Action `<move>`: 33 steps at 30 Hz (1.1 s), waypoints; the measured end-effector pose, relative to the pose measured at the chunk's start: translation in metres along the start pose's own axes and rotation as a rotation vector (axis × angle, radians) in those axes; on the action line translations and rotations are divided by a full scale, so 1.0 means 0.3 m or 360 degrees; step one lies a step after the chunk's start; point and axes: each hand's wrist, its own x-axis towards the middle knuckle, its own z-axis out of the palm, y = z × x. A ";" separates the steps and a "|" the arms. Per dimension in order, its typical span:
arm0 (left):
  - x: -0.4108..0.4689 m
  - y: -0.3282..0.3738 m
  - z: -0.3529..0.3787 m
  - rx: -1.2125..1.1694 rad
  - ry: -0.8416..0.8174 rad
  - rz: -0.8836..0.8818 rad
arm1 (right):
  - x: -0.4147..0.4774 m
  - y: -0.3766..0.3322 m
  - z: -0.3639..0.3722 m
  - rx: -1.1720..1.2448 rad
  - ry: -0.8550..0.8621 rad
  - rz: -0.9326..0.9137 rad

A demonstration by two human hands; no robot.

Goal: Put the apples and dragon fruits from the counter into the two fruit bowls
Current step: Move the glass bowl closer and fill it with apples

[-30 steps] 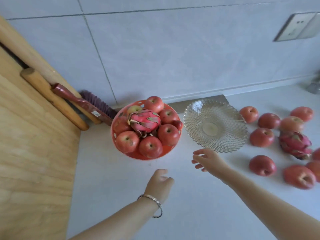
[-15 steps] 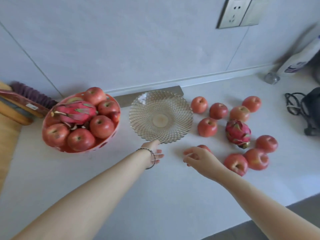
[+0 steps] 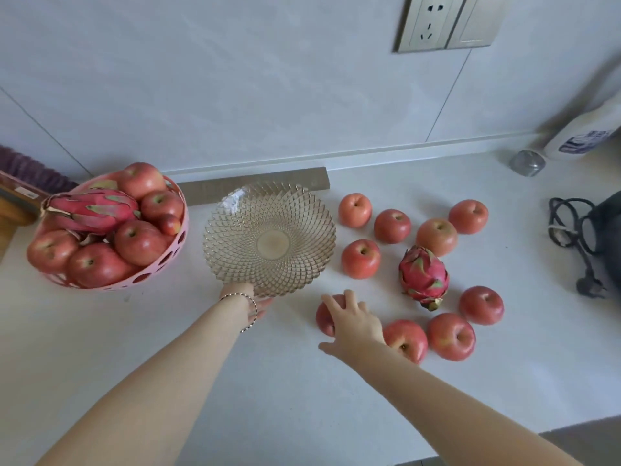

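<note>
A pink perforated bowl (image 3: 148, 277) at the left is full of red apples, with a dragon fruit (image 3: 90, 210) on top. Beside it stands an empty glass bowl (image 3: 268, 243). My left hand (image 3: 257, 302) grips the glass bowl's near rim, its fingers hidden under the glass. To the right, several apples lie loose on the white counter around a second dragon fruit (image 3: 423, 275). My right hand (image 3: 353, 327) lies over the nearest apple (image 3: 324, 319), fingers curled on its top, and the apple still rests on the counter.
A metal strip (image 3: 255, 186) lies along the wall behind the bowls. A white bottle (image 3: 581, 136) and a small jar (image 3: 526, 163) stand at the back right. A black cable (image 3: 571, 237) lies at the right edge. A brush (image 3: 30, 169) is at the far left.
The view has swung right and come closer. My left hand went from open counter to the glass bowl's near rim. My right hand came down onto the nearest apple.
</note>
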 end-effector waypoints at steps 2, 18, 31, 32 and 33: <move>-0.003 -0.016 -0.034 0.0081 0.0041 -0.0011 | 0.014 -0.001 0.014 0.0097 0.0011 0.0080; -0.108 -0.222 -0.261 0.0491 -0.0066 -0.0079 | -0.042 -0.075 -0.114 0.1142 0.0148 0.0102; -0.151 -0.225 -0.293 0.0997 0.0045 0.0100 | 0.104 -0.246 0.044 0.0914 0.0048 0.0108; -0.154 -0.223 -0.291 0.1024 0.0080 0.0113 | 0.107 -0.241 0.043 0.0927 0.0032 0.0102; -0.160 -0.222 -0.290 0.1070 0.0142 0.0166 | 0.107 -0.235 0.045 0.0940 0.0008 0.0081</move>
